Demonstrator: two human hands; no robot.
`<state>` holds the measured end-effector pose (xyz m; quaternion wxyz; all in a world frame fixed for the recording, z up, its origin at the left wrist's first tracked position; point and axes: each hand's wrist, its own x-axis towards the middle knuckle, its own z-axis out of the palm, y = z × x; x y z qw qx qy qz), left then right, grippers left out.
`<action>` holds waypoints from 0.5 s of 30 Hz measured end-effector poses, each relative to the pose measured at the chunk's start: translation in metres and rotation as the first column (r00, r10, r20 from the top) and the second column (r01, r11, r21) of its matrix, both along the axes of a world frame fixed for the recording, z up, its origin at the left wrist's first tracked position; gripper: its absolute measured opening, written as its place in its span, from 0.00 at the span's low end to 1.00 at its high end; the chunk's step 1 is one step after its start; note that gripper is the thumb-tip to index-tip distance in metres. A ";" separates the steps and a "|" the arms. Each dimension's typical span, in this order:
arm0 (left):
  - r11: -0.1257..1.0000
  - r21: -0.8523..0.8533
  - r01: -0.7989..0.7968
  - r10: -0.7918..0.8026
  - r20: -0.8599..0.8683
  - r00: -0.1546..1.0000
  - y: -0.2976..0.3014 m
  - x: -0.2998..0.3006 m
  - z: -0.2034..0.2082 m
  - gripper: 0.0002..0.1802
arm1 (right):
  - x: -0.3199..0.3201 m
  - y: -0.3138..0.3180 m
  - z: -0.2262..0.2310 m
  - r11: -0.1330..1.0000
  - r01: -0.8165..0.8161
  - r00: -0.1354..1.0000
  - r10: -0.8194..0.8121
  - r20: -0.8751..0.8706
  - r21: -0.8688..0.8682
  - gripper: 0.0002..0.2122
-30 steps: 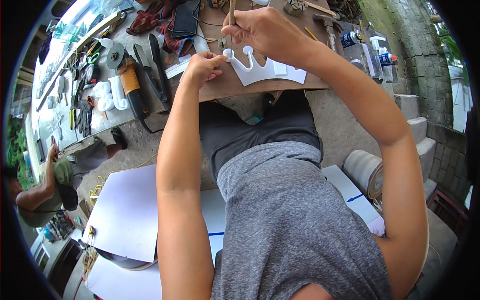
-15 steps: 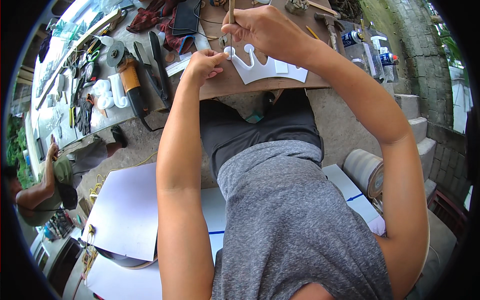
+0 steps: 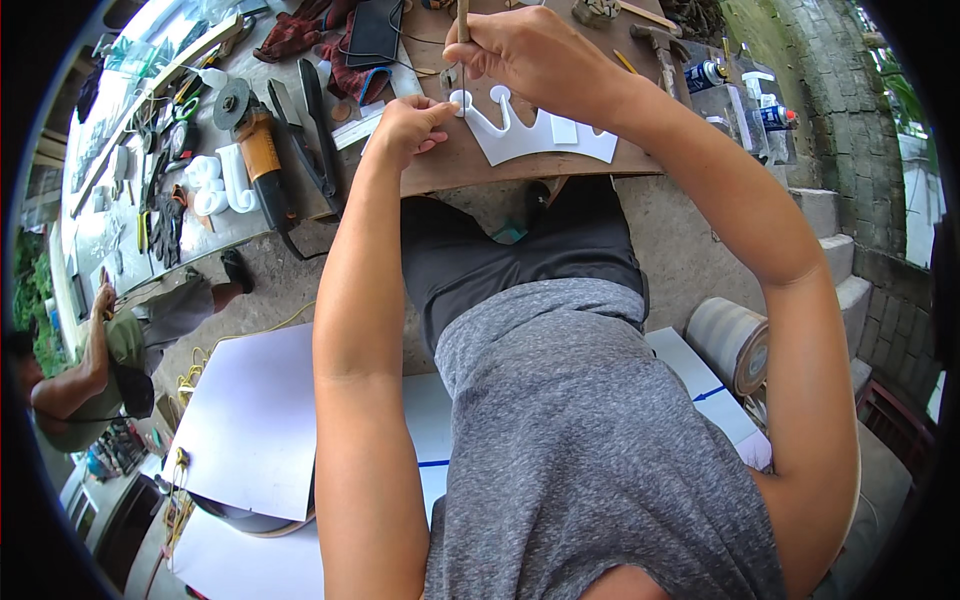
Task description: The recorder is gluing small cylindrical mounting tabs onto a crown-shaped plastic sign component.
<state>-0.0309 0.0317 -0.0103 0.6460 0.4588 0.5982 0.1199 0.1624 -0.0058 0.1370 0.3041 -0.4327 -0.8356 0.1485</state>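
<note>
A white crown-shaped cutout (image 3: 508, 146) with round-tipped points lies at the table's near edge. My left hand (image 3: 412, 128) pinches the round tip of its leftmost point between thumb and fingers. Above it, my right hand (image 3: 535, 58) grips an upright slim tool (image 3: 462, 20) with a wooden handle. The tool's thin dark shaft reaches down to that same tip; its exact kind I cannot make out. On the crown's right part rests a small white rectangular piece (image 3: 564, 131).
An angle grinder (image 3: 258, 150), white curved pieces (image 3: 236, 180) and a dark phone (image 3: 375, 34) lie to the left. A hammer (image 3: 664, 55), a pencil (image 3: 625, 62) and spray cans (image 3: 705, 75) are on the right. Another person (image 3: 90, 380) sits at far left.
</note>
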 end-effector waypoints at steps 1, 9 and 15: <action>1.000 0.013 -0.010 0.010 -0.010 1.000 0.000 0.000 0.000 0.23 | 0.000 0.000 0.000 1.000 0.000 1.000 0.000 0.000 -0.001 0.16; 1.000 0.007 0.008 -0.008 0.016 1.000 0.000 -0.001 -0.002 0.24 | 0.001 0.003 -0.005 1.000 -0.005 1.000 0.005 0.000 0.019 0.16; 1.000 0.002 0.016 -0.016 0.015 1.000 0.000 -0.001 -0.001 0.23 | 0.001 0.002 -0.007 0.997 -0.003 1.000 0.003 -0.005 0.077 0.15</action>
